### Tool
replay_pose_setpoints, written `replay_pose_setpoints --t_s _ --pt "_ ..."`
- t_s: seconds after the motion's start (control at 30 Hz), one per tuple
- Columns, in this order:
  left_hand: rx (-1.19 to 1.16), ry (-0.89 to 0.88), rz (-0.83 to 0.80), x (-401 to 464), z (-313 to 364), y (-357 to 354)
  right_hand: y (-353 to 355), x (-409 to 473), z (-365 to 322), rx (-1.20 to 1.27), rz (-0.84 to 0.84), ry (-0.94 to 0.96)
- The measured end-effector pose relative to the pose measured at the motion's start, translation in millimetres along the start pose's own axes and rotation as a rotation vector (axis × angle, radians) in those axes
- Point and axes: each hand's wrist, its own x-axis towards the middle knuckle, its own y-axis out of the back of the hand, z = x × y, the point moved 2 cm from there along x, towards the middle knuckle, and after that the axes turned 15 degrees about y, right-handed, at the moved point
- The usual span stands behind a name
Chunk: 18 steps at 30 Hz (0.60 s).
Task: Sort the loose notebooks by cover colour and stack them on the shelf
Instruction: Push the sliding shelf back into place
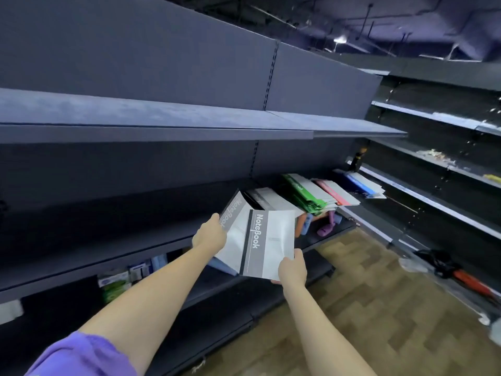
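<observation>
Far left is mostly bare dark shelf board (81, 240) with lots of free run along its front edge, and some boxed goods (116, 283) tucked on the level below. Left hand (209, 234) is curled round the upper left edge of a grey notebook (234, 213), which tilts up off the shelf edge. Overlapping it on the right is a second grey notebook (271, 240), cover reading "NoteBook", and the right hand (292, 267) pinches its lower right corner, thumb on top, fingers under; that one hangs out past the shelf lip over the aisle. Behind them a grey stack (267, 198) lies flat, then a green stack (303, 196), a pink stack (336, 192) and a blue stack (360, 184), all side by side and close together, some edges poking over the front. Purple and orange bits (325, 229) sit one level down. Right of that, open wood-pattern floor (366, 308) and another shelf run (433, 169).
</observation>
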Motion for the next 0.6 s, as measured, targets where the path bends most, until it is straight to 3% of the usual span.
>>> replay_pose_setpoints --t_s 0.23,0.6 --pt "-0.183 0.029 -0.156 71 70 -47 26 114 -14 -0.202 -0.015 0.082" --pt "-0.292 0.225 -0.182 131 127 -112 28 211 8 -0.309 -0.062 0.093"
